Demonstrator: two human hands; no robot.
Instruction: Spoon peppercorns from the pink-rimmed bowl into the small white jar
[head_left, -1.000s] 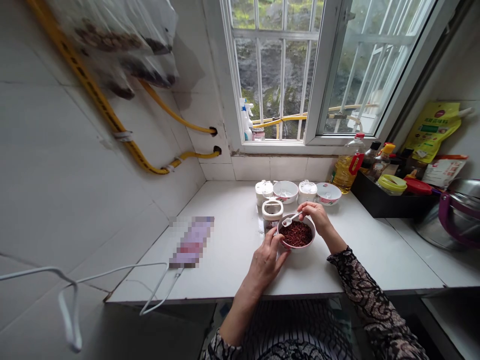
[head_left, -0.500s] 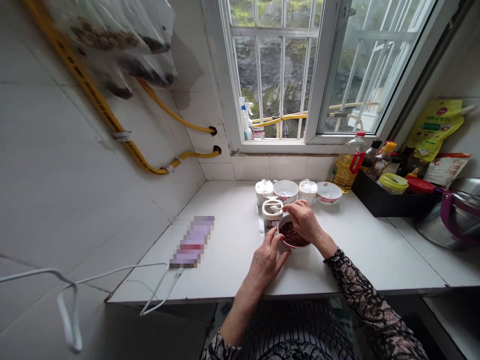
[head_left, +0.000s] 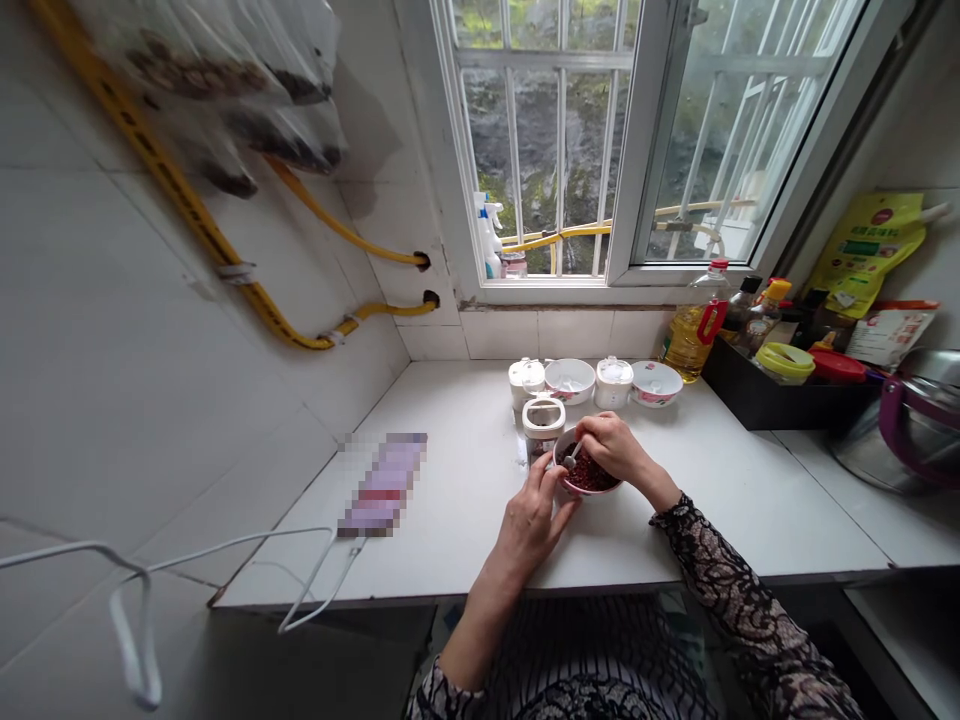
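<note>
In the head view, my left hand (head_left: 529,518) grips the near left side of a small bowl (head_left: 594,492), thumb at the front and fingers at the rim. Small dark red grains (head_left: 591,474), too fine to name, lie in the bowl. Pinched in my right hand (head_left: 613,447) is a little white spoon (head_left: 572,458), its tip down at the grains near the left inside wall. An open square jar (head_left: 544,424) with a pale rim stands just behind the bowl, close to my left fingertips.
Behind stand two white lidded jars (head_left: 527,378) and two flowered bowls (head_left: 657,384). An oil bottle (head_left: 691,325), a black box of seasonings (head_left: 765,393) and a metal pot (head_left: 892,450) are to the right. A blurred purple packet (head_left: 382,487) and a white wire rack (head_left: 315,600) are at left.
My right hand has moved the spoon from over the open jar down into the bowl of red grains. My left hand stays on the bowl.
</note>
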